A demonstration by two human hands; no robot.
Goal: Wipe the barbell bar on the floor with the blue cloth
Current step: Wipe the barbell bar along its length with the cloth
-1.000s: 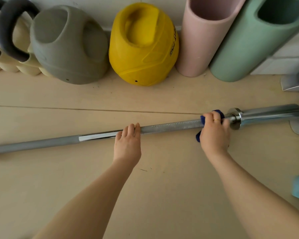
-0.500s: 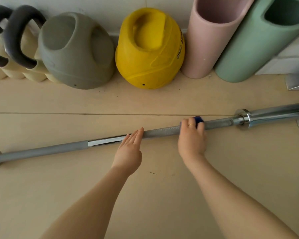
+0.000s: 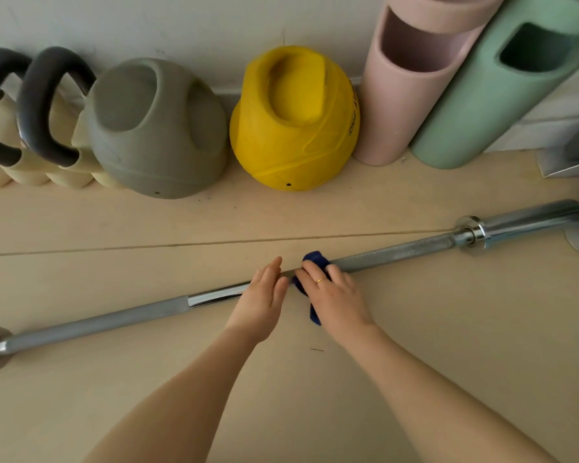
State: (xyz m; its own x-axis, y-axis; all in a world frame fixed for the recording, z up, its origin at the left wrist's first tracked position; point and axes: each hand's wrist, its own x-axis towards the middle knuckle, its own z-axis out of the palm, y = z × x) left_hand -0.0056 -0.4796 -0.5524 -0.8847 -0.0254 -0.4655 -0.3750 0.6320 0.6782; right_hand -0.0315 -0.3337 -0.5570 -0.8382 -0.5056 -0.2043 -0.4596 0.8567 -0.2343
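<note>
Barbell bar (image 3: pixel 398 253) is lying slantwise across the floor (image 3: pixel 448 329) before the yellow weight (image 3: pixel 295 128). Her right hand (image 3: pixel 336 295) is clamping the blue cloth (image 3: pixel 315 260) around its middle; the left hand (image 3: pixel 263 300) is lying flat, fingers straight, touching the bar just beside it.

Only the yellow weight (image 3: pixel 293 128), up beyond the right hand (image 3: pixel 335 297), carries black printed lettering on its right side, too small to read.
</note>
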